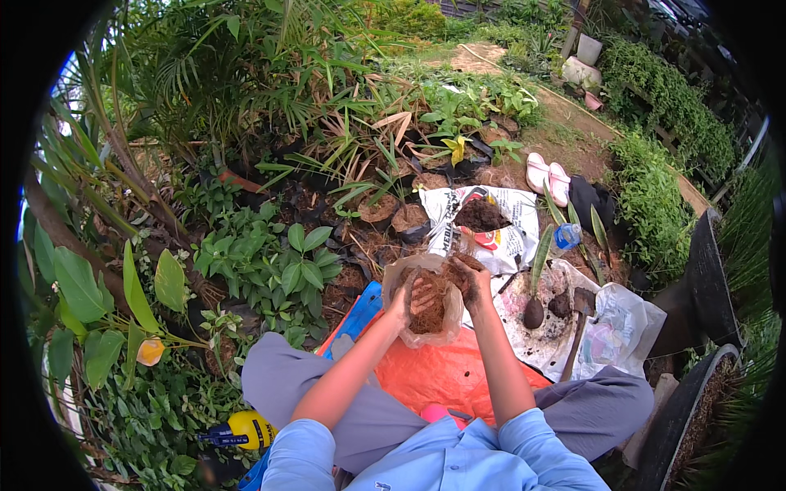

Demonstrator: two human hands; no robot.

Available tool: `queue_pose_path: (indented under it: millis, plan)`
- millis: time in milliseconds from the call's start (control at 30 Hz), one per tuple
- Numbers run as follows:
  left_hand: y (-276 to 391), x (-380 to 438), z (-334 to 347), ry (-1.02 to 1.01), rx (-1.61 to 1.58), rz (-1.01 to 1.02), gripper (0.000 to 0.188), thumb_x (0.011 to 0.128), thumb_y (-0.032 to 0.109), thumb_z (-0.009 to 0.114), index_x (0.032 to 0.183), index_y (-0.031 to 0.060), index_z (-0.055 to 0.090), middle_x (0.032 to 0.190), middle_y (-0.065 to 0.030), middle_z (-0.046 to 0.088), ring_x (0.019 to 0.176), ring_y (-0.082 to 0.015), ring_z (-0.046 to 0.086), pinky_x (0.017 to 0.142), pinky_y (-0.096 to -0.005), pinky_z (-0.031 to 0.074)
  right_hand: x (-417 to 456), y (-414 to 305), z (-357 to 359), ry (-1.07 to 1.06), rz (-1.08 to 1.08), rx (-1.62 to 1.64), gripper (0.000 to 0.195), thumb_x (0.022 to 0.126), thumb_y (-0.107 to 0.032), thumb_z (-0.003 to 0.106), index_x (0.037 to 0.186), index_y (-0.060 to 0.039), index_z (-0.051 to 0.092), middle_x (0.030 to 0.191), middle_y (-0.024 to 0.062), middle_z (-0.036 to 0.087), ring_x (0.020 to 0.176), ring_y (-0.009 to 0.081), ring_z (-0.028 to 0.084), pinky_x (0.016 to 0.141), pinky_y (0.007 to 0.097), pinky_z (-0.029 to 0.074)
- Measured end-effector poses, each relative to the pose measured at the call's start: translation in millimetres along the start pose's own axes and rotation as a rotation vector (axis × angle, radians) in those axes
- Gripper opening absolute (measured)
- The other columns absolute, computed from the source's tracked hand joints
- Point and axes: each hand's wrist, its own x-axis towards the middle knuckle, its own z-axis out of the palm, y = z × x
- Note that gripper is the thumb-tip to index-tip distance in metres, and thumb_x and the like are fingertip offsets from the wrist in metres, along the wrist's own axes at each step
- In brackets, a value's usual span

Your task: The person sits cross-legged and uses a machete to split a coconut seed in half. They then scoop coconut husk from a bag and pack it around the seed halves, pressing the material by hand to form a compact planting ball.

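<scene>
In front of me stands a translucent plastic bag [393, 279] with brown coconut-like fibre [428, 316] inside. My left hand [412, 299] reaches into the bag, soiled fingers spread against the fibre. At the bag's right rim, my right hand [474, 283] grips a clump of brown fibre [457, 270]; its fingertips are dark with soil. Below the bag spreads an orange plastic sheet [424, 374]. Beyond it lies a white printed sack [522, 212] with dark soil [482, 215] showing in its opening.
On a dirty white sheet [513, 304] to the right lie a leafy cutting with a rounded soil-brown base [533, 313] and a small hatchet-like tool [577, 337]. Further out are a water bottle [567, 235], pink-white clogs [548, 178], a yellow sprayer [250, 429] and large black pots [688, 423].
</scene>
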Motion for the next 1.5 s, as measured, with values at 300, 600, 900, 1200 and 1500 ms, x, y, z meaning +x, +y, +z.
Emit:
queue_pose_path:
  millis: [300, 600, 900, 1200, 1500]
  plan:
    - [-1, 13, -14, -0.102, 0.228, 0.095, 0.039, 0.092, 0.025, 0.056, 0.126, 0.0051, 0.048, 0.123, -0.0128, 0.054, 0.108, -0.0273, 0.058, 0.092, -0.0378, 0.05, -7, -5, 3, 0.04, -0.003, -0.049, 0.029, 0.081, -0.006, 0.066, 0.106, 0.007, 0.06, 0.094, 0.0129, 0.066, 0.083, 0.0215, 0.065, 0.069, 0.0305, 0.053]
    - [14, 5, -11, -0.318, -0.223, 0.028, 0.062, 0.091, 0.054, 0.04, 0.134, 0.0091, 0.043, 0.137, -0.0104, 0.045, 0.124, -0.0274, 0.045, 0.104, -0.0421, 0.037, -17, -47, 24, -0.226, -0.045, -0.203, 0.034, 0.084, -0.007, 0.064, 0.116, 0.0018, 0.056, 0.106, 0.0119, 0.063, 0.09, 0.0208, 0.063, 0.073, 0.0318, 0.053]
    - [21, -24, 23, -0.482, -0.268, 0.114, 0.065, 0.091, 0.055, 0.032, 0.131, 0.0067, 0.047, 0.131, -0.0114, 0.051, 0.119, -0.0287, 0.05, 0.101, -0.0457, 0.039, -27, -9, 43, -0.439, -0.232, -0.989, 0.043, 0.075, -0.012, 0.073, 0.113, 0.0001, 0.055, 0.103, 0.0115, 0.062, 0.097, 0.0213, 0.06, 0.083, 0.0328, 0.048]
    - [25, -26, 21, -0.524, -0.279, 0.111, 0.067, 0.09, 0.058, 0.032, 0.132, 0.0069, 0.046, 0.131, -0.0123, 0.051, 0.119, -0.03, 0.05, 0.101, -0.0473, 0.04, -8, 4, 33, -0.368, -0.329, -0.831, 0.031, 0.076, -0.007, 0.068, 0.105, -0.0001, 0.062, 0.095, 0.0131, 0.068, 0.087, 0.0215, 0.067, 0.078, 0.0339, 0.05]
    - [23, -17, 24, -0.574, -0.21, 0.157, 0.062, 0.09, 0.055, 0.034, 0.132, 0.0108, 0.046, 0.131, -0.0099, 0.049, 0.119, -0.0289, 0.049, 0.1, -0.0484, 0.04, -17, -18, 54, -0.195, -0.711, -1.416, 0.038, 0.067, -0.012, 0.072, 0.103, -0.0019, 0.063, 0.107, 0.0157, 0.062, 0.092, 0.0346, 0.06, 0.082, 0.0403, 0.049]
